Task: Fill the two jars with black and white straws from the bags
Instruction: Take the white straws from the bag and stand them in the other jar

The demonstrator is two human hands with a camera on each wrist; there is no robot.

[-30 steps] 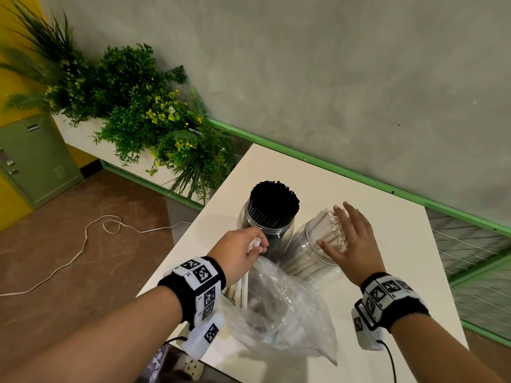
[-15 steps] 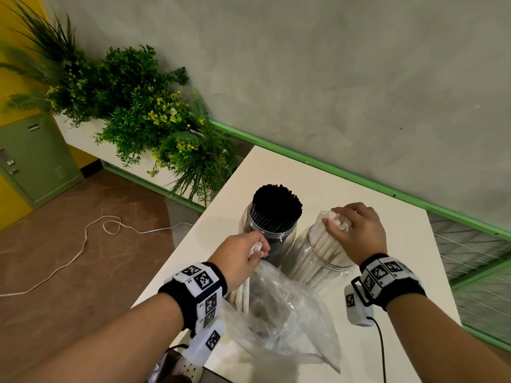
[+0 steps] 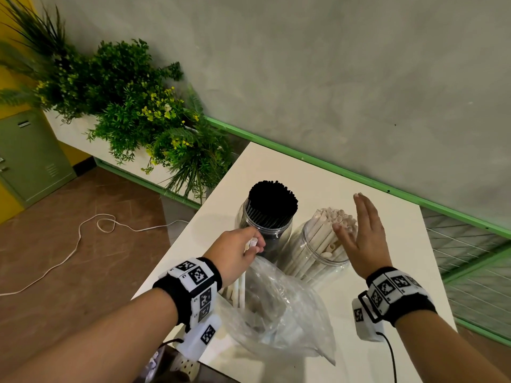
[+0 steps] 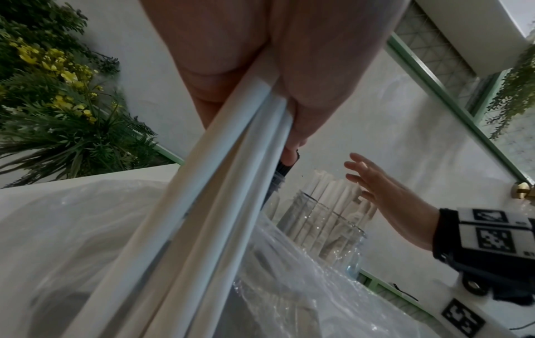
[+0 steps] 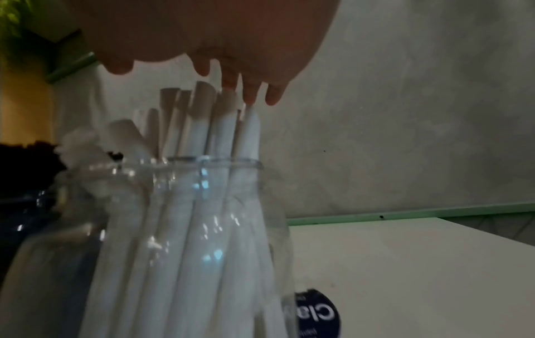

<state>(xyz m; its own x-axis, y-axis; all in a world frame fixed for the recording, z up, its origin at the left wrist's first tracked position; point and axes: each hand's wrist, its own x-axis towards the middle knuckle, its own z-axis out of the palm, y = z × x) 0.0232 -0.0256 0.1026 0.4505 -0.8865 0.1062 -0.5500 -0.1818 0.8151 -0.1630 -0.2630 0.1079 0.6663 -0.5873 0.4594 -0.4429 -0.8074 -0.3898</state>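
Two clear jars stand side by side on the white table (image 3: pixel 318 175). The left jar (image 3: pixel 264 230) is packed with black straws (image 3: pixel 272 200); the right jar (image 3: pixel 315 252) holds white straws (image 3: pixel 329 222). My left hand (image 3: pixel 237 250) grips a few white straws (image 4: pixel 220 205) that reach down into the clear plastic bag (image 3: pixel 279 308) in front of the jars. My right hand (image 3: pixel 362 236) is held flat, fingers straight, against the right side of the white straws' tops (image 5: pixel 202 107), holding nothing.
A planter of green plants (image 3: pixel 132 106) stands off the table's far-left corner. A white cable (image 3: pixel 83 236) lies on the brown floor to the left. A grey wall with a green rail (image 3: pixel 359 175) runs behind the table. The table's right part is bare.
My right hand, curled over the white straws' tops half a second ago, has opened flat and shifted to their right side. The left hand keeps its hold on the straws at the bag.
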